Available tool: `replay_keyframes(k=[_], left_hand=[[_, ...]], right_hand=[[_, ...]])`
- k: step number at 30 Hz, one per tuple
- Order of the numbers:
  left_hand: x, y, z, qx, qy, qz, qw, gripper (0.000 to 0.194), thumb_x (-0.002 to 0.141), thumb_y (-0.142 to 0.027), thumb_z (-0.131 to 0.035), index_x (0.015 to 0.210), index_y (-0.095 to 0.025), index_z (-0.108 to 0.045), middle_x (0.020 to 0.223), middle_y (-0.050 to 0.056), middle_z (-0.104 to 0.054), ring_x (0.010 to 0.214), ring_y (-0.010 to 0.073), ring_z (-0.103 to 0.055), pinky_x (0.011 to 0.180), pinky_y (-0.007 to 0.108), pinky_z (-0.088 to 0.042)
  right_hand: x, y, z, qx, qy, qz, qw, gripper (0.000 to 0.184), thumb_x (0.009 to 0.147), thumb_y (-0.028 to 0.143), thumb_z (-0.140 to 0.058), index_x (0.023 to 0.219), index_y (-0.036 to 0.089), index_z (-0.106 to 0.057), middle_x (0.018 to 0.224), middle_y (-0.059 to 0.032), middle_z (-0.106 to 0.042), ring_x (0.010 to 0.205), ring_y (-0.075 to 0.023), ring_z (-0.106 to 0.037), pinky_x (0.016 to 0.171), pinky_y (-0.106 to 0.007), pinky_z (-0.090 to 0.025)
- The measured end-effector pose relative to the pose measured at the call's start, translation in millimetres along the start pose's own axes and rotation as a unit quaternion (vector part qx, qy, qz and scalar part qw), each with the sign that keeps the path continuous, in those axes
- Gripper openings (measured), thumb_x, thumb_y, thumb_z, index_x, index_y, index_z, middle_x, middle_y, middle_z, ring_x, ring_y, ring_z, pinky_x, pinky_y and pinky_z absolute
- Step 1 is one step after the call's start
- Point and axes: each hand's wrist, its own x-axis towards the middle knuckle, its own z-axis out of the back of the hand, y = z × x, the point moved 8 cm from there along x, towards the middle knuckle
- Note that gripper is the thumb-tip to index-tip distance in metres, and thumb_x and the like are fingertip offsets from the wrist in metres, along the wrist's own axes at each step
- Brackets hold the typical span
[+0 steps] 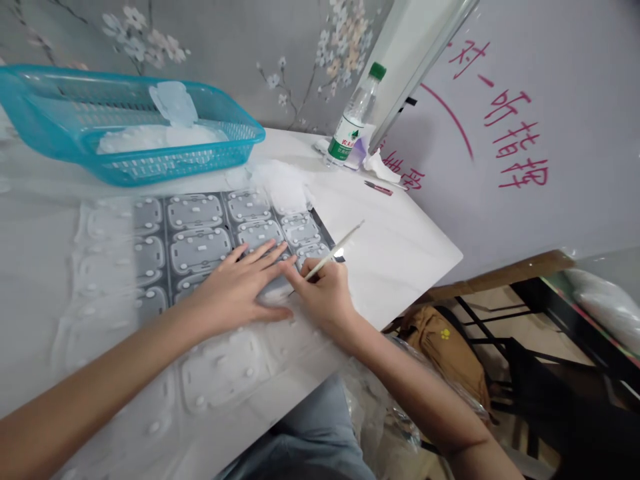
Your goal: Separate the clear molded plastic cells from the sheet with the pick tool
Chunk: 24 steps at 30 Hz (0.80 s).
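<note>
A sheet of clear moulded plastic (220, 367) with rows of rounded rectangular shapes lies on the table, partly over a dark backing (167, 267). My left hand (245, 283) presses flat on it with fingers spread. Close beside its fingertips, my right hand (323, 293) grips a slim pale stick-like tool (345, 240) like a pen, its rear end pointing up and right. The working tip is mostly hidden by my hand, so I cannot tell its exact kind. Crumpled white translucent material (283, 187) sits at the sheet's far edge.
A blue plastic basket (180, 160) holding white translucent pieces stands at the back left. A water bottle (347, 130), tissue (383, 167) and small pen-like object (379, 188) are at the back right. Beyond the white table's right edge are a whiteboard (550, 120) and brown bag (445, 347).
</note>
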Motion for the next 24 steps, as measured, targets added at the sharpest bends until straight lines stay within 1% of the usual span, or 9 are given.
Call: replay_keyframes(k=[4,9,11,13,15,17,20,22,24], left_hand=[[0,1,-1.1,-0.019,-0.004,-0.005,1.000,0.084,0.073,-0.073,-0.043,0.142,-0.027,-0.027,0.152,0.004,-0.017,0.140,0.0257,-0.014,0.111,0.050,-0.009],[-1,6,3.4,-0.091,0.018,-0.020,0.995,0.086,0.071,-0.073,-0.047,0.142,-0.028,-0.028,0.152,0.003,-0.017,0.140,0.0270,-0.014,0.112,0.050,-0.007],[-1,16,14.7,-0.155,0.012,-0.008,0.988,0.075,0.075,-0.068,-0.047,0.138,-0.030,-0.036,0.150,0.001,-0.026,0.137,0.0256,-0.024,0.111,0.043,-0.018],[-3,37,32.1,-0.190,-0.025,0.039,0.981,0.062,0.079,-0.063,-0.044,0.131,-0.030,-0.045,0.143,0.000,-0.041,0.128,0.0239,-0.041,0.105,0.036,-0.032],[-8,65,53.1,-0.125,-0.085,0.095,0.984,0.053,0.083,-0.056,-0.040,0.125,-0.026,-0.050,0.132,0.003,-0.053,0.119,0.0247,-0.049,0.101,0.036,-0.036],[-17,89,71.5,0.026,-0.130,0.133,0.982,0.049,0.086,-0.047,-0.037,0.121,-0.016,-0.053,0.130,0.010,-0.053,0.122,0.0293,-0.044,0.104,0.043,-0.029],[-32,124,77.9,0.118,-0.110,0.215,0.963,0.054,0.090,-0.046,-0.028,0.124,-0.008,-0.045,0.130,0.016,-0.049,0.119,0.0319,-0.044,0.098,0.045,-0.034],[-39,132,80.7,0.146,-0.108,0.224,0.957,0.060,0.091,-0.051,-0.020,0.128,-0.007,-0.038,0.129,0.018,-0.049,0.116,0.0328,-0.046,0.094,0.043,-0.038],[-44,136,85.9,0.183,-0.117,0.237,0.947,0.064,0.090,-0.055,-0.018,0.127,-0.007,-0.038,0.122,0.017,-0.053,0.111,0.0341,-0.048,0.091,0.042,-0.039]], right_hand=[[-1,6,-3,0.044,-0.002,0.013,0.999,0.048,0.075,0.039,-0.060,0.043,0.017,-0.032,0.040,0.0071,-0.028,0.041,-0.0037,-0.026,0.040,-0.019,-0.022],[11,-7,29,0.106,-0.113,0.005,0.988,0.038,0.081,0.042,-0.056,0.055,0.018,-0.041,0.048,0.0062,-0.037,0.046,-0.0065,-0.035,0.046,-0.020,-0.031],[21,-16,37,0.093,-0.120,0.000,0.988,0.031,0.086,0.043,-0.048,0.067,0.019,-0.051,0.057,0.0036,-0.049,0.049,-0.0082,-0.042,0.049,-0.021,-0.035],[34,-27,43,0.068,-0.116,-0.010,0.991,0.030,0.090,0.044,-0.039,0.087,0.020,-0.056,0.073,0.0003,-0.060,0.054,-0.0100,-0.049,0.053,-0.023,-0.038],[50,-34,42,0.038,-0.098,0.001,0.994,0.033,0.092,0.044,-0.030,0.096,0.022,-0.053,0.085,-0.0018,-0.063,0.061,-0.0121,-0.055,0.058,-0.025,-0.041],[70,-33,35,0.000,-0.073,0.042,0.996,0.032,0.093,0.043,-0.026,0.089,0.022,-0.050,0.085,-0.0029,-0.061,0.069,-0.0146,-0.057,0.065,-0.027,-0.041],[103,-30,18,-0.069,-0.070,0.071,0.993,0.022,0.086,0.043,-0.041,0.086,0.021,-0.043,0.080,-0.0037,-0.055,0.076,-0.0182,-0.053,0.072,-0.031,-0.040],[121,-33,3,-0.081,-0.065,0.046,0.994,0.032,0.075,0.044,-0.057,0.089,0.021,-0.039,0.081,-0.0036,-0.051,0.079,-0.0194,-0.050,0.071,-0.031,-0.040],[132,-39,-12,-0.071,-0.057,0.009,0.996,0.039,0.071,0.045,-0.061,0.089,0.021,-0.036,0.081,-0.0031,-0.048,0.078,-0.0191,-0.048,0.071,-0.031,-0.040]])
